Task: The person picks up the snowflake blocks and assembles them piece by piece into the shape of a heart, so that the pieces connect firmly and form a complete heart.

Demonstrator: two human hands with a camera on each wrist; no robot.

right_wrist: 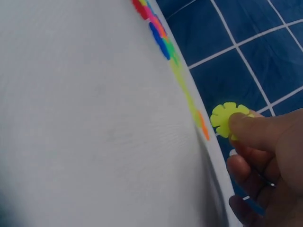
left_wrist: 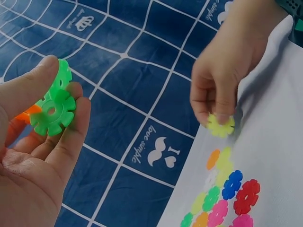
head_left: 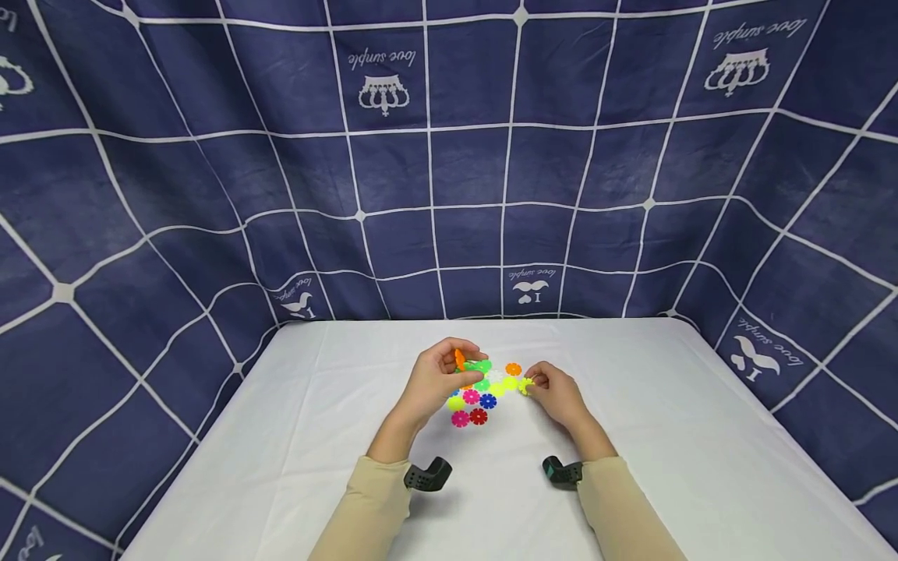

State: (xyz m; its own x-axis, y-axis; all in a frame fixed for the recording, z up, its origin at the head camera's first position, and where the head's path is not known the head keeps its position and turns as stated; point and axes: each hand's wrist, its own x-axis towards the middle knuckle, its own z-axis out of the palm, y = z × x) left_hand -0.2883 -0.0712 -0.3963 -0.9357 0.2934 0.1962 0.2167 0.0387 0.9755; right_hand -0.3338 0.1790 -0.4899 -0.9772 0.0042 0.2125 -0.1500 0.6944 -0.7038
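My left hand (head_left: pixel 436 383) is raised over the left part of a group of flower-shaped interlocking discs. In the left wrist view its thumb and fingers pinch a joined piece made of green discs (left_wrist: pixel 66 105) and an orange disc (left_wrist: pixel 29 112), the orange partly hidden by the thumb. My right hand (head_left: pixel 559 396), at the right end of the group, pinches a yellow disc (right_wrist: pixel 221 117) between thumb and forefinger. That disc's notched edge sticks out past the fingertips, while the remaining fingers curl loosely below.
On the white tablecloth (head_left: pixel 316 436) lie several loose discs between the hands, among them a red one (head_left: pixel 479 417), a dark blue one (head_left: pixel 487 401), a pink one (head_left: pixel 460 419) and an orange one (head_left: pixel 514 369). A blue checked curtain (head_left: pixel 470 171) surrounds the table's back and sides.
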